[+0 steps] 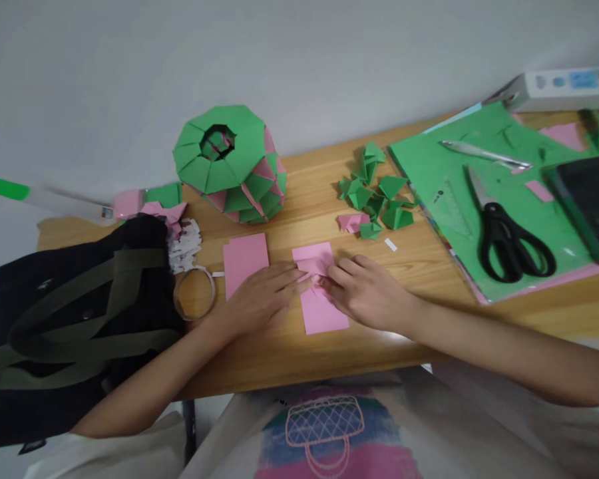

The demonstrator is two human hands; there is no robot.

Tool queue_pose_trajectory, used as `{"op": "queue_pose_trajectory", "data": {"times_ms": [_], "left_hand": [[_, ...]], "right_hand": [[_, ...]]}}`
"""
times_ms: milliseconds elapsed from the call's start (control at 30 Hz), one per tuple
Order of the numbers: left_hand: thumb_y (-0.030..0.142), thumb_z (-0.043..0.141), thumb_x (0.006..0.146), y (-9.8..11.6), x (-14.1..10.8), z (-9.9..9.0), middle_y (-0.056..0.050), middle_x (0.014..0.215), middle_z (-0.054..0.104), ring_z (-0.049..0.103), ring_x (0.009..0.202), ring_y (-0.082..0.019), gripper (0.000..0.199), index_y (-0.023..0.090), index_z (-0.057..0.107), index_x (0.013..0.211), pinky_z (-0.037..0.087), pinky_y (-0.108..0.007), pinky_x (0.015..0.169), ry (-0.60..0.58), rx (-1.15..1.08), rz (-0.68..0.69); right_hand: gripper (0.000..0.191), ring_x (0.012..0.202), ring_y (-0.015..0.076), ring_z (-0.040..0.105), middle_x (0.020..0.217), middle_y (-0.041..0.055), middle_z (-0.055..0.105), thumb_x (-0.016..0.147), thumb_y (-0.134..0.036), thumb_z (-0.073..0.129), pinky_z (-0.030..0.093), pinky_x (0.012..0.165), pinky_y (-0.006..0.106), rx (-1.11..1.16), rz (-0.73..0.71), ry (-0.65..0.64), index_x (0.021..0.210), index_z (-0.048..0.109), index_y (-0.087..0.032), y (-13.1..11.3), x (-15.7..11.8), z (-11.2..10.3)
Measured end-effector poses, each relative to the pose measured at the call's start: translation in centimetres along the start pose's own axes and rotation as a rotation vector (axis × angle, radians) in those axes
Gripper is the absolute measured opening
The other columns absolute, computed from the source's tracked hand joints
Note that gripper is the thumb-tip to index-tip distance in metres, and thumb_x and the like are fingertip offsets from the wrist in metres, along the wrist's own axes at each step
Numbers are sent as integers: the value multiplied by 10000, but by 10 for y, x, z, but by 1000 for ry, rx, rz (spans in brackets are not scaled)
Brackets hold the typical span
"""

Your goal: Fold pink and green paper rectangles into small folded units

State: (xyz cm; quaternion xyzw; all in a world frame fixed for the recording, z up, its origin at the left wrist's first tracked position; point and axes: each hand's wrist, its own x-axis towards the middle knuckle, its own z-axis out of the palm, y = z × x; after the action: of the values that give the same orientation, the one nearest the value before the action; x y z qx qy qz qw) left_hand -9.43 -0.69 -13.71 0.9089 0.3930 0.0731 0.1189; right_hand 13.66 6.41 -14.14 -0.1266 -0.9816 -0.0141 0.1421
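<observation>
Both hands meet over a pink paper strip (325, 314) at the middle of the table. My left hand (265, 296) lies with its fingers stretched toward a small folded pink piece (313, 277) on the strip. From the right, my right hand (367, 287) has its fingers bent and pinched on that small piece. A stack of pink paper (246, 258) is partly under my left hand. Behind stands a green and pink paper lantern shape (244, 176). Several folded green pieces (374, 199) lie beyond my right hand.
A black bag (80, 299) covers the left end of the table (279, 359). Near it is a roll of tape (194, 294). Black-handled scissors (512, 243), a pen (484, 154) and a dark calculator (586, 199) lie on green sheets (429, 153) at right.
</observation>
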Motion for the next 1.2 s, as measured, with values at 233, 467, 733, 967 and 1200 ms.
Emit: {"op": "queue_pose_trajectory", "data": {"times_ms": [233,467,733,967,1200], "left_hand": [[94,382,851,3,-1,4,-130,1227,636,547,1178,-236,418,108,552,1233,467,-404,979,-16,65,-13],[65,445,861,7,3,13,-134,1088,693,593,1107,-235,349,69,610,1169,480,-361,958,86,174,-35],[83,415,906,9,8,14,-107,1038,712,606,1034,-216,290,73,640,1088,510,-345,881,177,206,-4],[85,418,922,7,7,13,-100,1066,701,589,1048,-214,274,56,631,1092,495,-334,889,157,204,38],[73,393,934,8,10,13,-82,1024,712,615,1002,-208,266,63,629,1055,487,-319,847,192,215,44]], "right_hand": [[232,798,207,511,829,88,621,934,-207,473,361,711,352,27,-23,-9,967,668,-87,-1,-1,2],[323,852,233,504,852,115,582,950,-291,425,417,751,367,191,80,-79,1102,664,-136,6,-9,-2],[355,833,224,472,849,101,558,944,-280,435,431,756,370,270,80,-77,1207,624,-134,9,-14,3],[345,853,225,476,873,104,559,938,-321,460,419,798,374,218,57,-123,1183,644,-161,14,-15,-1],[355,875,228,474,948,113,573,932,-328,480,405,781,355,224,3,-140,1216,615,-163,22,-14,-2]]}}
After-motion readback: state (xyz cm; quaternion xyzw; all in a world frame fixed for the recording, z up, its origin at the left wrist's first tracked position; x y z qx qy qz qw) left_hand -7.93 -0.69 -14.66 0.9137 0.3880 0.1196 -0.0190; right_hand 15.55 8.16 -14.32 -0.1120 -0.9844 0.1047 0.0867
